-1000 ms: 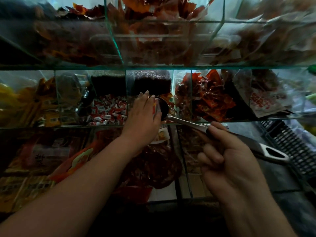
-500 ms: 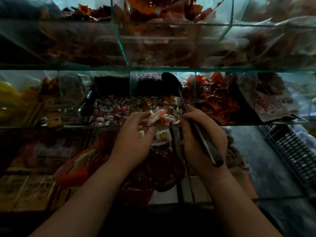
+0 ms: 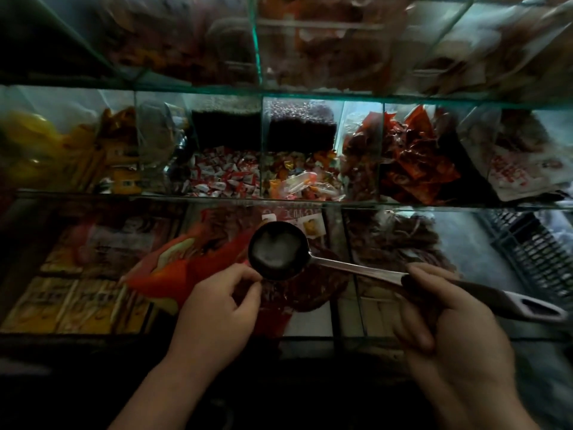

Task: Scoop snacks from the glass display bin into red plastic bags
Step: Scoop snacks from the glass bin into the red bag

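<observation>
The right hand [image 3: 443,308] is clamping the ladle [image 3: 276,251] by its handle, which is lying 3 to 9 o'clock with the bowl at 9. The snacks [image 3: 297,178] are sitting in the glass bin [image 3: 217,198], at 12 o'clock from the bowl. The left hand [image 3: 217,305] is pinching beside the bowl's rim, on what I cannot tell. Against 0.5 s ago, the ladle is lying lower, outside the bin

Ladle bowl [image 3: 277,251] just right of left hand [image 3: 217,311], right hand [image 3: 449,330] on its handle [image 3: 356,268], glass bin [image 3: 297,199] behind.
</observation>
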The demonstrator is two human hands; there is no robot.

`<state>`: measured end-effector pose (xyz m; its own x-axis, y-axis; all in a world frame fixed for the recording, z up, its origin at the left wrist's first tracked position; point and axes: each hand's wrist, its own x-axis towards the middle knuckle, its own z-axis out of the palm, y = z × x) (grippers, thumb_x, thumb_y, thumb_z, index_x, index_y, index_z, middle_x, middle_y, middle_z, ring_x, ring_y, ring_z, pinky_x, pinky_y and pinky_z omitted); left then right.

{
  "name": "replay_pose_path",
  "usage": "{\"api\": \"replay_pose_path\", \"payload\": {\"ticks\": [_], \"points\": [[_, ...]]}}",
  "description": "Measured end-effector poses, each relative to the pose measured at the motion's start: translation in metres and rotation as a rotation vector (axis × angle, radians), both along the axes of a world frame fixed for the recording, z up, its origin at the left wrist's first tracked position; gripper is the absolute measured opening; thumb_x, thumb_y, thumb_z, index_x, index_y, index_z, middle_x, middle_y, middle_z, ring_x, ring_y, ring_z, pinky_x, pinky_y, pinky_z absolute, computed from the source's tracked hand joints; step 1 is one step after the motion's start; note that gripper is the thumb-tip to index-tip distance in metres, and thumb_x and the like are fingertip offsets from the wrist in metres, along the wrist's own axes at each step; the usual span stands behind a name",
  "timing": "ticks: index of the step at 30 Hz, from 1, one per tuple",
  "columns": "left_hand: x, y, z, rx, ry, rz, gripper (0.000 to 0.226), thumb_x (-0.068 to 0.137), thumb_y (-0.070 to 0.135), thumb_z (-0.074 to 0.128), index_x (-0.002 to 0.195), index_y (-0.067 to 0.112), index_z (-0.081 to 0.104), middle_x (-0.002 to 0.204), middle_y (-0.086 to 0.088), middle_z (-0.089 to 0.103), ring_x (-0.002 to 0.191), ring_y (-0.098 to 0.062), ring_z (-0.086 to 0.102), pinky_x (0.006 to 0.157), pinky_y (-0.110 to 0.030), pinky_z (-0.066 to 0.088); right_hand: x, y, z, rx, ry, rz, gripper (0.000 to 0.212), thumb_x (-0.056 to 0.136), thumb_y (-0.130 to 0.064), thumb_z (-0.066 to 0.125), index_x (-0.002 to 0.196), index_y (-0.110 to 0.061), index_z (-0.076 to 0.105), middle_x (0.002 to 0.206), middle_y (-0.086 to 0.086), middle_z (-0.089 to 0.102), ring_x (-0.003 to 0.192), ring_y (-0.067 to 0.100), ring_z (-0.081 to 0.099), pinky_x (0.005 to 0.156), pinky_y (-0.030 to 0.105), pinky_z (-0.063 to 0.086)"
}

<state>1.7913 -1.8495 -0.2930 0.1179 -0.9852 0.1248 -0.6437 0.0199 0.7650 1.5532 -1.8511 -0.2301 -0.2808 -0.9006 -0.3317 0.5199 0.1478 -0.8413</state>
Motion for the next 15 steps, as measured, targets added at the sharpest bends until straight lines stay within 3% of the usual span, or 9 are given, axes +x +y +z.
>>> {"api": "replay_pose_path", "payload": {"ticks": [2,5,8,11,13,15], "points": [[0.0,0.0,0.002,0.072,-0.123,-0.09,0.009,0.089,0.038,0.073,0.089,0.04,0.063,0.073,0.026,0.065,0.049,-0.002,0.056,0.044,-0.015,0.037,-0.005,0.001,-0.003,0.025,0.011,-0.019,0.01,0.07,-0.011,0.063,0.062,-0.018,0.063,0.05,0.002,0.037,0.025,0.01,0.021,0.035,0.017,0.015],[0.0,-0.001,0.003,0.205,-0.265,-0.239,0.038,0.075,0.064,0.072,0.106,0.051,0.054,0.086,0.033,0.065,0.079,0.014,0.06,0.065,-0.014,0.049,-0.013,0.004,-0.009,0.025,0.073,-0.07,0.016,0.071,-0.007,0.062,0.059,-0.017,0.067,0.055,0.008,0.041,0.025,0.011,0.022,0.039,0.02,0.011],[-0.002,-0.002,0.001,0.242,-0.352,-0.288,0.056,0.08,0.047,0.076,0.12,0.056,0.039,0.087,0.037,0.064,0.083,0.016,0.059,0.07,-0.016,0.051,-0.017,0.006,-0.016,0.024,0.203,-0.043,0.022,0.08,-0.002,0.061,0.063,-0.012,0.071,0.054,0.013,0.041,0.025,0.013,0.026,0.042,0.024,0.009],[-0.003,-0.002,-0.001,0.24,-0.377,-0.298,0.054,0.084,0.038,0.076,0.118,0.057,0.039,0.092,0.045,0.061,0.081,0.015,0.057,0.065,-0.013,0.042,-0.011,0.001,-0.023,0.033,0.444,0.12,0.012,0.085,-0.005,0.067,0.081,-0.013,0.075,0.053,0.014,0.061,0.034,0.022,0.053,0.036,0.02,0.03],[-0.003,-0.001,-0.001,0.228,-0.39,-0.339,0.048,0.084,0.04,0.075,0.114,0.055,0.04,0.088,0.039,0.063,0.082,0.015,0.056,0.062,-0.012,0.04,0.004,-0.006,-0.029,0.041,0.566,0.285,0.016,0.091,-0.012,0.069,0.086,-0.025,0.075,0.072,0.009,0.076,0.058,0.023,0.075,0.041,0.023,0.046],[-0.005,0.0,-0.002,0.237,-0.384,-0.372,0.042,0.085,0.039,0.074,0.109,0.052,0.043,0.088,0.033,0.066,0.085,0.011,0.06,0.067,-0.015,0.047,0.023,-0.018,-0.035,0.062,0.606,0.462,0.016,0.094,-0.022,0.069,0.086,-0.034,0.075,0.083,0.0,0.078,0.072,0.016,0.078,0.051,0.028,0.058]]}}
